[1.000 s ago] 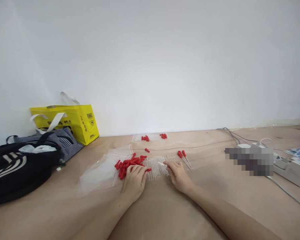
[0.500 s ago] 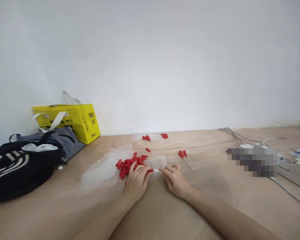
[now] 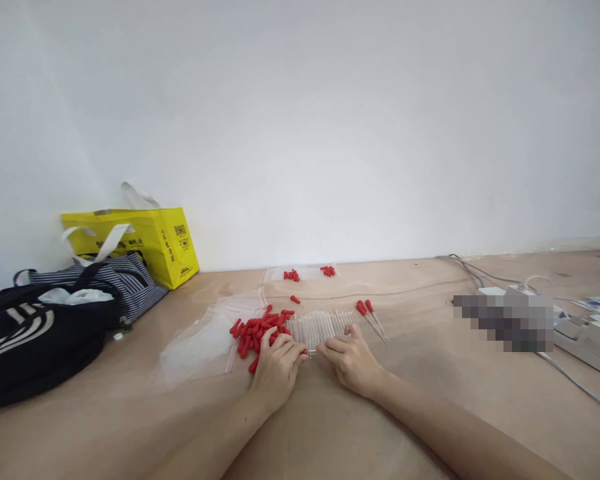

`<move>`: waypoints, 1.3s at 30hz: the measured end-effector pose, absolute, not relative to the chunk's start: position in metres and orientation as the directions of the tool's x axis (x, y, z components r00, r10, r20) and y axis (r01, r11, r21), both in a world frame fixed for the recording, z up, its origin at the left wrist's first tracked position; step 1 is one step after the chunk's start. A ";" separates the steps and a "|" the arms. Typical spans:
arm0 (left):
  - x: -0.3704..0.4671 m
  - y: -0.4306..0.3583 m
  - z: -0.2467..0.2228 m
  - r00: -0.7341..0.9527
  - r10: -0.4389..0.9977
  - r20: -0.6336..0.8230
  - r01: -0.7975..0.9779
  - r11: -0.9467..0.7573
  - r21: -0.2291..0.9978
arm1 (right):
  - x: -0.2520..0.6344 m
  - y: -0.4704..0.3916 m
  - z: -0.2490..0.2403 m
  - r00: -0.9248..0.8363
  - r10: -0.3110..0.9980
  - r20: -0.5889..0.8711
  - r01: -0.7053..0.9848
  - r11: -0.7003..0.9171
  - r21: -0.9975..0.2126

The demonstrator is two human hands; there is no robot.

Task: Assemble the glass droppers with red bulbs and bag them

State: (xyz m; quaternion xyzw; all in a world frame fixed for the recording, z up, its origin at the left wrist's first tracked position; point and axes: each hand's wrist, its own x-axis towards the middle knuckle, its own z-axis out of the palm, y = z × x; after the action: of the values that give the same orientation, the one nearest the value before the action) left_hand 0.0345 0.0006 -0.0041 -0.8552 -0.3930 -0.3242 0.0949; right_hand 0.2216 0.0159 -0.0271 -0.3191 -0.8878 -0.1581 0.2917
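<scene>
My left hand (image 3: 279,365) is closed in a pinch on a red rubber bulb (image 3: 304,351), most of it hidden by the fingers. Close to its right, my right hand (image 3: 351,360) pinches a thin clear tube (image 3: 312,353), whose left end is at the bulb. Beyond both hands lies a row of clear tubes (image 3: 320,325), side by side. A pile of red bulbs (image 3: 250,332) rests left of the row, partly behind my left hand. Two tubes with red bulbs (image 3: 377,323) on their upper ends lie right of the row.
Clear plastic bags (image 3: 200,347) lie left of the pile. Near the wall, another clear bag (image 3: 310,273) has several red bulbs on it. A yellow bag (image 3: 170,247), a striped bag (image 3: 135,287) and a black bag (image 3: 55,340) stand left. A power strip (image 3: 587,343) and cables lie right.
My hands have come slightly closer together and a little lower, with less of the tube and bulb showing between them. The view has shifted slightly.
</scene>
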 end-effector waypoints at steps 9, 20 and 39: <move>0.039 -0.003 -0.004 0.514 0.555 0.654 0.715 -0.698 0.031 | 0.215 0.012 -0.024 -0.615 0.416 0.670 0.650 0.748 0.133; 0.033 0.003 -0.002 0.494 0.567 0.659 0.730 -0.682 0.039 | 0.214 0.015 -0.023 -0.568 0.496 0.657 0.684 0.729 0.042; 0.034 -0.002 0.002 0.526 0.576 0.626 0.687 -0.722 0.087 | 0.224 0.016 -0.031 -0.511 0.395 0.763 0.677 0.732 0.074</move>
State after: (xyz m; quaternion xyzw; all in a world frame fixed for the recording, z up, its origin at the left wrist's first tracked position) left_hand 0.0337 -0.0023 0.0022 -0.8693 -0.3630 -0.3243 0.0856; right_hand 0.2239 0.0163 -0.0306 -0.3156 -0.8494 -0.1848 0.3805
